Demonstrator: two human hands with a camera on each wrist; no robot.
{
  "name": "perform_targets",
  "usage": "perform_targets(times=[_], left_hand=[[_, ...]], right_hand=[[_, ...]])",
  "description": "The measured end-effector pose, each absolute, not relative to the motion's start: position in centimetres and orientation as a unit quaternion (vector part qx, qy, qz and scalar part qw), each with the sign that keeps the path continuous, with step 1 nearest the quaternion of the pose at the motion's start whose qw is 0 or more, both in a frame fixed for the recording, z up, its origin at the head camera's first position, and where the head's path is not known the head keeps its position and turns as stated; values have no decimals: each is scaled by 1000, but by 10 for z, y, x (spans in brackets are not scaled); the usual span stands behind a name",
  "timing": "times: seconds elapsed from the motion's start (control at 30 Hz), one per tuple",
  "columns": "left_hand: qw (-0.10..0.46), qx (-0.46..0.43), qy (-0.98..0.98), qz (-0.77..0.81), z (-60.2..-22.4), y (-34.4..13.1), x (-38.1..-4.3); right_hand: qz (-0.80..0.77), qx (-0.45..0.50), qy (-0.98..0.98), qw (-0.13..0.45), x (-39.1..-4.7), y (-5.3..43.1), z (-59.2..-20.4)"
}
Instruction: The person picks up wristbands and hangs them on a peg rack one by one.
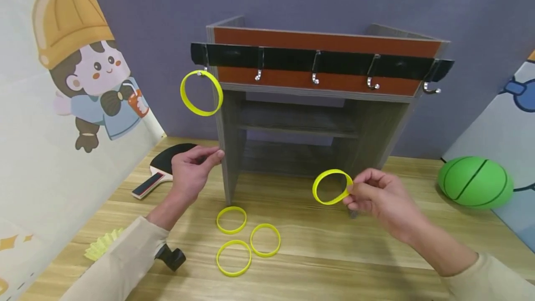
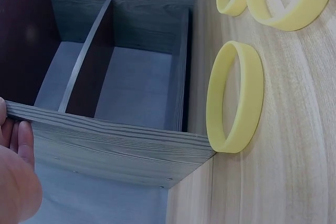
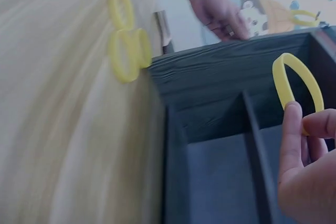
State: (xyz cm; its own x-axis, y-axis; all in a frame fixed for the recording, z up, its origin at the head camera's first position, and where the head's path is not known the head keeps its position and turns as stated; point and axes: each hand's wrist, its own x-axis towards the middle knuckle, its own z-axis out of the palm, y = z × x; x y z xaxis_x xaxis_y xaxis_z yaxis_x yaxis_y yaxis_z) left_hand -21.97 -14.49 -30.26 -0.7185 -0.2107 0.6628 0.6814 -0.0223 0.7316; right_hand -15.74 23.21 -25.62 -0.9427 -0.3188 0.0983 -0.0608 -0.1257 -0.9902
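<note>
A yellow wristband [image 1: 333, 187], a thin ring, is pinched between the thumb and fingers of my right hand [image 1: 382, 199], low in front of the grey wooden shelf unit [image 1: 294, 117]. My left hand [image 1: 191, 171] holds the front edge of the unit's left side panel [image 2: 115, 135] with thumb and fingers. Another yellow wristband [image 1: 202, 93] hangs from the leftmost hook of the black hook rail [image 1: 288, 58] across the top. Three more lie on the table: one close to the panel's foot [image 2: 234, 97], a second wristband [image 1: 265, 240] and a third wristband [image 1: 234, 258] nearer me.
The rail's other silver hooks [image 1: 315, 78] carry nothing. A table tennis bat [image 1: 155, 178] lies behind my left forearm, and a pleated yellow thing [image 1: 102, 244] sits beside that sleeve. On the right is a green ball [image 1: 475, 182]. Walls stand close behind and at both sides.
</note>
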Motion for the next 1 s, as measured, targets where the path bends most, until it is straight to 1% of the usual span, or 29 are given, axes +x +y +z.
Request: perform_targets(times=[0.33, 0.6, 1.0], left_hand=[[324, -186, -615, -694, -303, -145, -220], [327, -193, -609, -697, -302, -144, -220], [324, -190, -605, -702, -303, -142, -223]], right_hand=[[-744, -128, 651, 79, -164, 205, -222], [-758, -106, 641, 56, -171, 181, -196], [-799, -129, 586, 39, -181, 143, -165]])
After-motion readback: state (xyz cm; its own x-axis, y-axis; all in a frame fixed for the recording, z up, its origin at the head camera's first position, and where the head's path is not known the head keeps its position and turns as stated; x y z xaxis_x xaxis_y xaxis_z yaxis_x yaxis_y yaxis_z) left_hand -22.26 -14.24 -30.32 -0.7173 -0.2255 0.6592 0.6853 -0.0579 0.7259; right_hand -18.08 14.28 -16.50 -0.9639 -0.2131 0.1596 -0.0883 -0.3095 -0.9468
